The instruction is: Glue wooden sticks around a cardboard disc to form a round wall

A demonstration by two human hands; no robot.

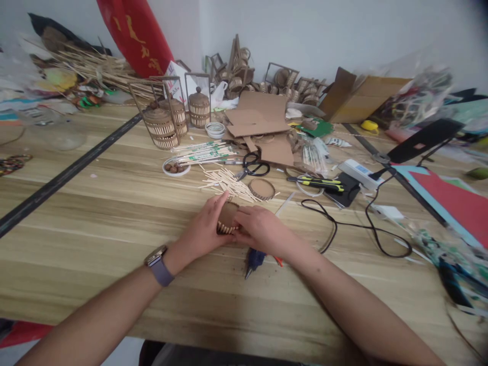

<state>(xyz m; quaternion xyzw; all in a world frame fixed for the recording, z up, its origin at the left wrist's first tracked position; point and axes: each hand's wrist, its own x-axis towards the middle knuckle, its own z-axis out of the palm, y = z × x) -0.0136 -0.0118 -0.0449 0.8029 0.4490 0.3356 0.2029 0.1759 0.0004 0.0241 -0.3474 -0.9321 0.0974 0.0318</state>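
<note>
Tabletop [114, 213], open toward front edge [198, 341], left hand [204, 226] and right hand [263, 229] gripping slatted basket [227, 215]

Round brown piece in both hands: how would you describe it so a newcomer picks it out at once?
On the wooden table, find the left hand and right hand meeting near the middle. The round brown piece is held between them. Unlike the shallow disc beyond it, it has pale sticks lining its near edge.

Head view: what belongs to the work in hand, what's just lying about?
Likely part of the work: round stick-edged piece, held in left hand and right hand; loose sticks; rimmed disc; blue glue gun.

Probably just lying about: gold-lettered red item; red sheet; cardboard box.
</note>
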